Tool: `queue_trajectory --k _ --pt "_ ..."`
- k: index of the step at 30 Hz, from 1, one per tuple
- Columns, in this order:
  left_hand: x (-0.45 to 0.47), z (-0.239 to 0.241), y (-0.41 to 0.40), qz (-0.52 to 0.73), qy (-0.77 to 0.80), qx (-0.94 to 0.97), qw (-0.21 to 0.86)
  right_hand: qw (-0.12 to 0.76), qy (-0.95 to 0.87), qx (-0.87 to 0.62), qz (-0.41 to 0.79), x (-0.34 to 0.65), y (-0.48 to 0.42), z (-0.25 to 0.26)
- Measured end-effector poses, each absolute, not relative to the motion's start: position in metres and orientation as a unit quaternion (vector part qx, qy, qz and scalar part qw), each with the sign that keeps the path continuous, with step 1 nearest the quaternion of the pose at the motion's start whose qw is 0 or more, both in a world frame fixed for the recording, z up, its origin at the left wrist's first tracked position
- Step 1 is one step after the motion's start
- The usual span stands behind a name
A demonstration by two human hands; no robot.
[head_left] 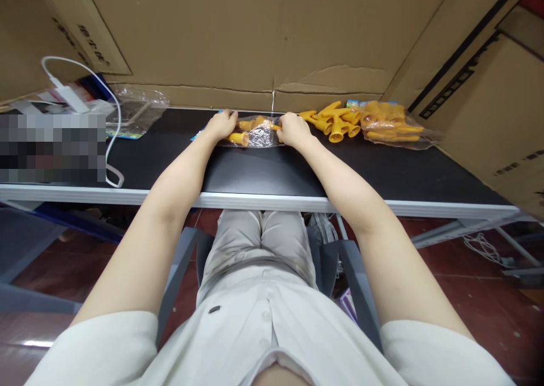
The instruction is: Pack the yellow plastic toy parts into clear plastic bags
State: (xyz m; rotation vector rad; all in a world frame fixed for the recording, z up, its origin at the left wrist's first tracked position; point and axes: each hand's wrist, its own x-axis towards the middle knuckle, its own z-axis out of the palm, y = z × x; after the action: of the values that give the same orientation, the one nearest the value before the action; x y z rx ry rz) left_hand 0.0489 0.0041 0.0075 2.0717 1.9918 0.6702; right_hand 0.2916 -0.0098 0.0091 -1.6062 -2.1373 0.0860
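In the upper centre, a clear plastic bag point(264, 139) lies between the left hand point(221, 125), whose grip I cannot tell, and the right hand point(294, 130), pinching its edge; loose yellow flared pieces point(336, 126) lie upper right.

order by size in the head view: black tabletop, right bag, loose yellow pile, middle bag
Black tabletop
Right bag
Loose yellow pile and middle bag: close in size, bag partly hidden, so unranked

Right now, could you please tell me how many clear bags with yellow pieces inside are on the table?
2: the first bag between the left hand and the right hand, and the second bag farther right, beside the loose yellow pieces; others may be hidden.
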Motion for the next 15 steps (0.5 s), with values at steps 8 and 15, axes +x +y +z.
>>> queue_trajectory --k 8,15 --pt "0.043 0.004 0.012 0.250 0.682 0.674 0.135 0.210 -0.788 -0.577 0.040 0.285 -0.016 0.011" --pt "0.041 0.000 0.017 0.289 0.655 0.682 0.151 0.271 -0.822 -0.490 0.098 0.280 -0.010 0.001"
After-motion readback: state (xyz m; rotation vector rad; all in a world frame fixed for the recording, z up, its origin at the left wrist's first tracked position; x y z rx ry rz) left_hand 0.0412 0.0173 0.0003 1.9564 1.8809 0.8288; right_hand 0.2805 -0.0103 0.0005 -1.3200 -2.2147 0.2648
